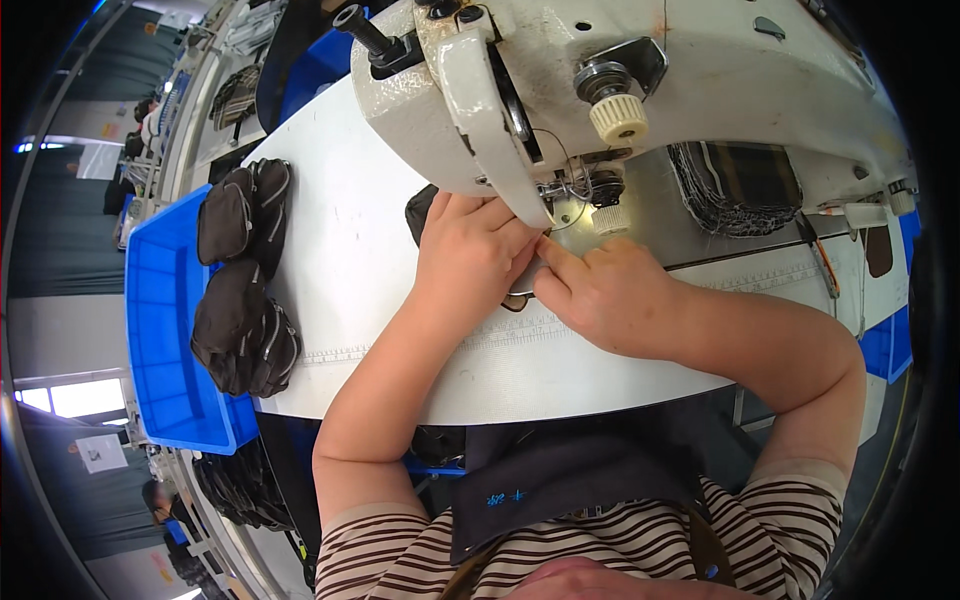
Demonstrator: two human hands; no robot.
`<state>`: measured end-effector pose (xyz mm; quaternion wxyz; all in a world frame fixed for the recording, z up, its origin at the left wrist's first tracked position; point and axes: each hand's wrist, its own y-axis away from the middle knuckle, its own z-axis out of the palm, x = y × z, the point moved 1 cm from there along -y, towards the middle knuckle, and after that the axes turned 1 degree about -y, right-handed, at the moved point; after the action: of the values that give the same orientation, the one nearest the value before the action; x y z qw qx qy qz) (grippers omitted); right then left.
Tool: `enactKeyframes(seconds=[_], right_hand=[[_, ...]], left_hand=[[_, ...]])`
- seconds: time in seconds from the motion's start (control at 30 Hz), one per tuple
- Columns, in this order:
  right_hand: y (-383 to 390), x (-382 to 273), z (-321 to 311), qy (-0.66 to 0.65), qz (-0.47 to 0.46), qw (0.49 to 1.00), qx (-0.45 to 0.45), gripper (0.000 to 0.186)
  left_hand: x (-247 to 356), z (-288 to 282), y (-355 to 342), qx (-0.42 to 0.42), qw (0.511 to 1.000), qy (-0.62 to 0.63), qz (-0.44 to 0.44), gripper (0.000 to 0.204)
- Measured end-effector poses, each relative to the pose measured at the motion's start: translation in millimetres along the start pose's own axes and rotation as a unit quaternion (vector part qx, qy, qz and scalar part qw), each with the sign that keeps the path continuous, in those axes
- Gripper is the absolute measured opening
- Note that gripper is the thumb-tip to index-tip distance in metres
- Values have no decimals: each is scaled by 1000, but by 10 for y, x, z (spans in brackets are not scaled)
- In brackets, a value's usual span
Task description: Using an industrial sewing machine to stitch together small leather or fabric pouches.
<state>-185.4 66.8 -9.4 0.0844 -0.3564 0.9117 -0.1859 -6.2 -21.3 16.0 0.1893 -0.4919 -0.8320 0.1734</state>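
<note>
White table: two hands (bare), one sewing machine.

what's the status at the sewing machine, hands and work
Left hand over dark fabric, partly covering it. Right hand close beside left, index finger extended. Sewing machine close overhead.

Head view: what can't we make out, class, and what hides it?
All in the head view:
- Dark fabric piece: partly hidden by the left hand.
- Blue bin, right side: hidden behind dark pouches.
- Sewing machine: cut off by the upper edge.
- Wall sheet: too small to read.
</note>
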Motion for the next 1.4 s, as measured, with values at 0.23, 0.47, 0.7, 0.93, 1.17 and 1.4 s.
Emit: enactKeyframes(seconds=[0.23,0.47,0.7,0.93,1.17,1.4], right_hand=[[3,-5,1,13,-3,1000,-8,16],[-14,-13,-27,-1,-9,1000,5,20],[-13,-26,-65,-2,-13,1000,10,16],[-10,-37,-45,-11,-16,1000,19,15],[4,-11,-70,-7,-16,1000,3,15],[-35,155,-135,-17,76,996,-51,21]], left_hand=[[25,-101,-11,-28,999,22,11,18],[83,-73,28,-42,999,-18,-3,21],[84,-14,15,-52,996,-71,-6,20],[25,80,16,0,1000,2,-12,18],[49,-7,19,-28,1000,5,6,21],[54,-87,61,-68,997,24,5,30]])
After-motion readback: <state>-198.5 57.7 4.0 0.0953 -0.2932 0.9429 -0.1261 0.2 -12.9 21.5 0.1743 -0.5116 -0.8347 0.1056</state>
